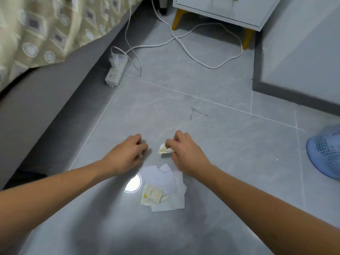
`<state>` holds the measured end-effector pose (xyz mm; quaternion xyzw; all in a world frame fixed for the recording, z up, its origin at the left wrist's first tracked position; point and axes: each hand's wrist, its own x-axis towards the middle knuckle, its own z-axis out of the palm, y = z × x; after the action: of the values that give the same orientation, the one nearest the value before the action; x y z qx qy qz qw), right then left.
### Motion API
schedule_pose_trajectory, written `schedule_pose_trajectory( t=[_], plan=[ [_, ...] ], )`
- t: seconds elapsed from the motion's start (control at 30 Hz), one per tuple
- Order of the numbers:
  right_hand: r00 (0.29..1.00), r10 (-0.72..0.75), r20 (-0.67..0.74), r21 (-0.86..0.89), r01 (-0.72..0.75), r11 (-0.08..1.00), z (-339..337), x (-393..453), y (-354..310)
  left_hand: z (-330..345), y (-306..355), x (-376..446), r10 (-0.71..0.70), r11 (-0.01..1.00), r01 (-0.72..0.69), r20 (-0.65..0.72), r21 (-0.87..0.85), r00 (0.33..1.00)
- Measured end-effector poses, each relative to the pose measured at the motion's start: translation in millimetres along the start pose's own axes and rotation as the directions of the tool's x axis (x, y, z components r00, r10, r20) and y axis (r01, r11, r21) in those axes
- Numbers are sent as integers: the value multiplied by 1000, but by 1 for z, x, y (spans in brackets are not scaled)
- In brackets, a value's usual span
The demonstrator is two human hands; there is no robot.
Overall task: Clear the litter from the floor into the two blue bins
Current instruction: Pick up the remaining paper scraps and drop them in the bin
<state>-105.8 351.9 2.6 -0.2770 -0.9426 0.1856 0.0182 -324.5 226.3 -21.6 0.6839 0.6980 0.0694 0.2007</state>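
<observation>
Just left of the right hand (181, 147), a crumpled white-and-yellow scrap (164, 149) sits pinched in its grip. The left hand (131, 150) hovers beside it, fingers curled; whether its grip holds anything I cannot tell. Nearer the person lies a paper pile (163, 188); far right, a blue bin (325, 153).

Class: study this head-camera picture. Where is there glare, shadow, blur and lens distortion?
Head view: a round glare spot shines on the tiled floor beside the paper litter; the person's shadow darkens the bottom edge; the patterned bedcover is motion-blurred; the wide lens bends the edges, where only part of the blue bin shows.
</observation>
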Motion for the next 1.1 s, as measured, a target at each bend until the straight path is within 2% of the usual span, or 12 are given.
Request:
schedule_pose_trajectory(
  t=[0.2,0.3,0.4,0.53,0.7,0.8,0.87,1.0,1.1],
  plan=[
    [986,131,-106,2,-131,991,-62,-32,52,-46,58,65,169,985,-169,-11,25,985],
    [952,241,-192,11,-243,970,-107,-72,83,-73,120,106,296,954,-298,35,41,954],
    [886,372,-276,25,-380,925,-156,-124,113,-95,200,147,448,891,-452,66,51,891],
    [738,554,-385,65,-577,814,-218,-227,144,-104,331,184,628,771,-636,121,32,769],
    [479,766,-429,98,-818,567,-260,-394,173,-70,507,186,783,620,-779,130,-96,608],
    [342,839,-423,113,-899,424,-265,-468,183,-35,589,172,818,574,-809,142,-129,558],
    [285,872,-399,102,-931,351,-261,-501,190,-11,628,165,824,564,-811,165,-153,542],
    [258,931,-258,61,-958,282,-248,-529,189,21,662,149,836,523,-845,259,-112,483],
    [287,910,-298,20,-952,307,-243,-526,180,23,658,135,875,459,-886,205,-67,438]
  ],
)
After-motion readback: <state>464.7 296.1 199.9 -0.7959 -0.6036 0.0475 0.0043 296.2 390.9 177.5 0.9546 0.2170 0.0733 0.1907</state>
